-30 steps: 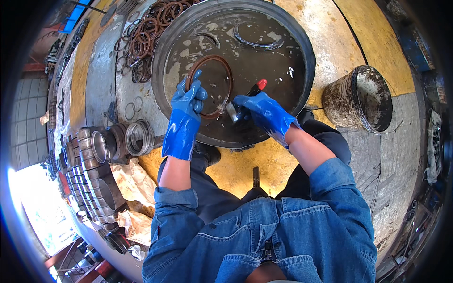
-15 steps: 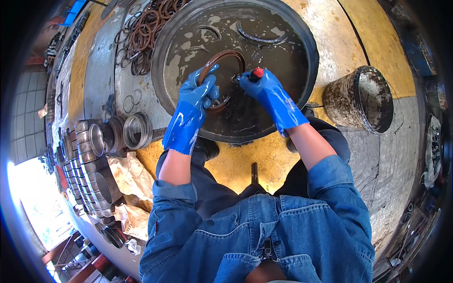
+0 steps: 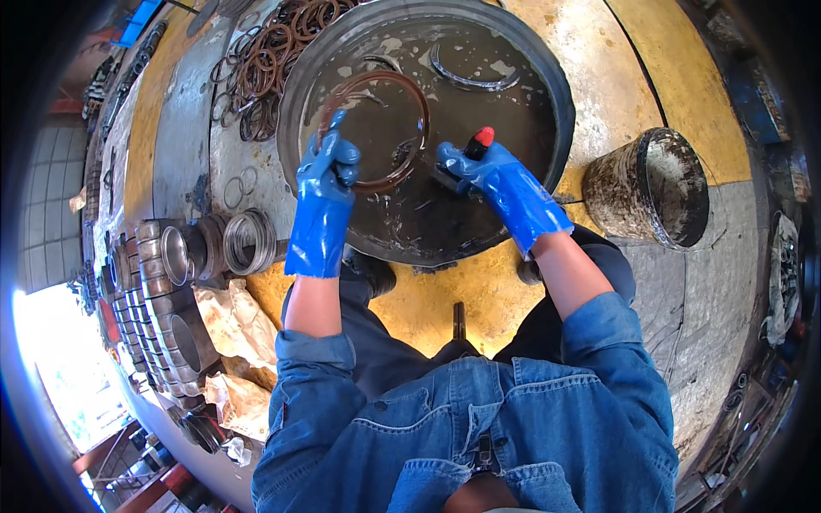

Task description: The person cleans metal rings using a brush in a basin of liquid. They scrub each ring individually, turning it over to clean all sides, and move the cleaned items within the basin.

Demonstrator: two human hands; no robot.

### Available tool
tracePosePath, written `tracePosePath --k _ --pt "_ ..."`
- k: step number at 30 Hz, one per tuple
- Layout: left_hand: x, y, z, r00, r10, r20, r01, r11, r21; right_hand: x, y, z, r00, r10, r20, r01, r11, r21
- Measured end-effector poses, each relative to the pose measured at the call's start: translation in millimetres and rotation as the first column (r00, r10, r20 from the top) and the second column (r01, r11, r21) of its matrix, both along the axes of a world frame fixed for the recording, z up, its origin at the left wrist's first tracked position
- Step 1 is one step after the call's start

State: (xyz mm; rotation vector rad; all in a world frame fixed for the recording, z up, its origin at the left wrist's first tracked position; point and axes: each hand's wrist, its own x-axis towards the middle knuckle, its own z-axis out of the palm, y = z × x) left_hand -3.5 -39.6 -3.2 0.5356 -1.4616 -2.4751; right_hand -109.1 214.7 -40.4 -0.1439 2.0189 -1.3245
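Note:
In blue rubber gloves, both my hands are over a wide black-rimmed basin (image 3: 563, 107) of murky dark liquid. A brown ring (image 3: 405, 79), wet and glossy, is tilted up in my left hand (image 3: 327, 167), whose fingers close on its left side. My right hand (image 3: 500, 175) grips a black-handled tool with a red end (image 3: 481, 139), to the right of the ring and apart from it. The tool's working end is hard to make out against the dark liquid. At the far side of the basin, a curved part of another ring (image 3: 470, 83) shows above the liquid.
A heap of brown rings (image 3: 272, 64) lies beyond the basin at the left. Thin metal rings (image 3: 250, 242) and stacked metal cylinders (image 3: 162, 295) stand nearer on the left, beside crumpled brown paper (image 3: 231, 325). A stained bucket (image 3: 629, 184) leans at the right.
My left hand has moved left, carrying the ring up and away from the tool. My right hand has drawn slightly right and nearer, still gripping the tool.

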Motion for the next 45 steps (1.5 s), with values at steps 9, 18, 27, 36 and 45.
tracePosePath --k 9,18,27,36,45 --pt "-2.4 -15.4 -27.4 0.999 0.025 0.043 -0.002 0.884 -0.467 -10.3 4.4 19.2 0.989 0.137 -0.057 -0.145 0.975 -0.170" --pt "-3.5 43.6 6.2 0.935 -0.230 0.269 0.301 0.120 -0.946 1.3 -10.9 34.9 0.532 0.651 -0.541 -0.252 0.732 0.634" --pt "2.2 13.5 15.9 0.868 -0.057 0.493 0.273 0.885 -0.378 -6.5 -2.2 8.7 0.964 0.081 -0.253 0.027 0.918 0.395" --pt "3.9 12.0 10.1 0.901 -0.098 0.423 0.160 0.981 -0.112 0.8 -24.4 19.4 0.786 -0.190 -0.588 -0.173 0.846 -0.505" --pt "0.8 19.0 17.3 0.962 -0.118 0.248 0.115 0.993 0.024 0.9 -13.2 -24.9 0.984 -0.174 0.032 0.177 0.966 -0.188"
